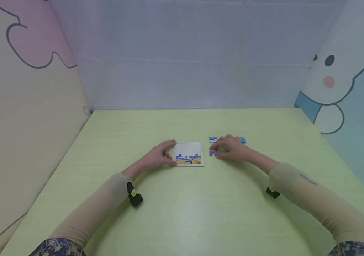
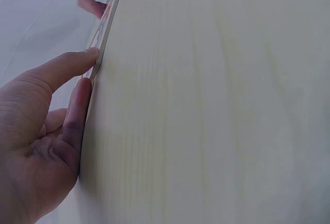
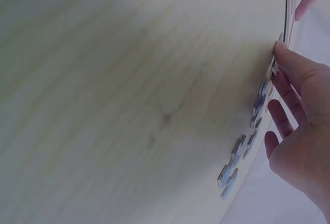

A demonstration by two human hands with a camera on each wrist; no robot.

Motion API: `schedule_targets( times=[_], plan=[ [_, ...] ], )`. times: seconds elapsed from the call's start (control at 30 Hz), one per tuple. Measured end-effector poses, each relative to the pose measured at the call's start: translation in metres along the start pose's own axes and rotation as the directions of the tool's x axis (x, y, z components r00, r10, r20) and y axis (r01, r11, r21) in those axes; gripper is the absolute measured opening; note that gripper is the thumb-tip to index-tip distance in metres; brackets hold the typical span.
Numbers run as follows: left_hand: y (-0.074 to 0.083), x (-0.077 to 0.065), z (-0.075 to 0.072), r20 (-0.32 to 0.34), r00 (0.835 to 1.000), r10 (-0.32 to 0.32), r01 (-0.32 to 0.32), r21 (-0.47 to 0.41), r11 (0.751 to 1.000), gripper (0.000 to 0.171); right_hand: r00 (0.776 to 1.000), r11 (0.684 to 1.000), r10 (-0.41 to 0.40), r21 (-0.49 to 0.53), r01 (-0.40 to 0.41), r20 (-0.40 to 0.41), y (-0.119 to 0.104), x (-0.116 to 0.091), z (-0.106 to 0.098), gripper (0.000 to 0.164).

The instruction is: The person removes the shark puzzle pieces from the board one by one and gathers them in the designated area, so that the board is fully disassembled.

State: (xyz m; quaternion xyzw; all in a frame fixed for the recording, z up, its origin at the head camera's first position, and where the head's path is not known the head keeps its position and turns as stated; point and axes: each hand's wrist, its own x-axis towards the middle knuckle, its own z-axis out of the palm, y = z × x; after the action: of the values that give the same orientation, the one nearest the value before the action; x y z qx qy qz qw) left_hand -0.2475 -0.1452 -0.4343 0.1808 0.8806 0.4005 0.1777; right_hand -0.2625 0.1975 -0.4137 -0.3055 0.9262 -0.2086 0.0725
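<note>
A small white-rimmed puzzle frame [image 1: 202, 154] lies flat on the table, with joined picture pieces [image 1: 189, 159] along its lower part and a pale bare area above. My left hand [image 1: 158, 155] holds the frame at its left side, thumb at the near corner and fingers at the far one. Just right of the frame, my right hand [image 1: 233, 149] pinches a puzzle piece [image 3: 274, 68] between thumb and fingers, low at the table. Loose blue pieces [image 1: 212, 139] lie around and under this hand, which partly hides them. In the right wrist view several more pieces [image 3: 232, 165] lie beside the fingers.
The light wooden table [image 1: 182, 213] reaches to a pale curtain [image 1: 182, 53] at the back. Printed cartoon panels [image 1: 25, 124] stand on both sides. A dark wrist device [image 1: 134, 195] sits on the left forearm and another [image 1: 273, 193] on the right.
</note>
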Motion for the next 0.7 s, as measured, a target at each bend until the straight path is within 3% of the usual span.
schedule_targets(
  times=[0.33,0.7],
  plan=[
    [0.0034,0.0004,-0.0007,0.003,1.000,0.007,-0.007,0.010,1.000,0.092,1.000,1.000,-0.021,-0.019,0.021,-0.017,0.0000,-0.0004,-0.0014,0.038],
    [0.0048,-0.0004,0.0002,0.003,1.000,-0.008,0.008,0.004,1.000,0.092,0.999,0.997,0.031,-0.070,-0.029,0.023,-0.0088,0.0019,-0.0040,0.044]
  ],
)
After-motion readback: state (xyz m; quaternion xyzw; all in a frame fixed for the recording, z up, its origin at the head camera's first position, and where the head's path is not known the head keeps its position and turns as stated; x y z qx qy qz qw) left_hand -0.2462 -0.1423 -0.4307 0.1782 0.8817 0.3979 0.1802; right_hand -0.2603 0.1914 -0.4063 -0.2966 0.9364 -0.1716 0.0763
